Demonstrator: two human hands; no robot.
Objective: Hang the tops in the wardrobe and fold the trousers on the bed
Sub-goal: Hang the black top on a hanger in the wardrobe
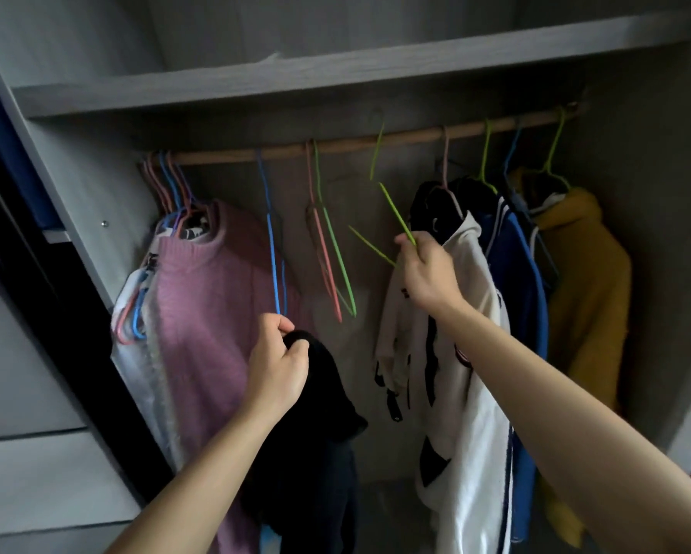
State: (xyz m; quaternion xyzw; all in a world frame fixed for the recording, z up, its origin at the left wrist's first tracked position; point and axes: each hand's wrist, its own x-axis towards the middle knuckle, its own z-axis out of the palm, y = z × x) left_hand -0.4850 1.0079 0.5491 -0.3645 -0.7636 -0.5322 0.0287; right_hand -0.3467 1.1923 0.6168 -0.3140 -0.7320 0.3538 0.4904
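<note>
- Nearest, low and left: grips the black top (pixel 315 413) in the curled left hand (pixel 279 365); cloth bunched, hanging limp below the fist;
- Up and right, well apart: pinches the green hanger (pixel 397 213) between thumb and fingers of the right hand (pixel 421 273); long axis slanting up toward the rail (pixel 287 149);
- Farthest back: hook near rail height, on or off it unclear; likely calls for bringing the top up-right to the hanger.

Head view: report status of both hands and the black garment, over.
Left hand grips black garment. Right hand pinches green hanger. Garment not yet on hanger. Two empty hangers hang between the hands.
</note>
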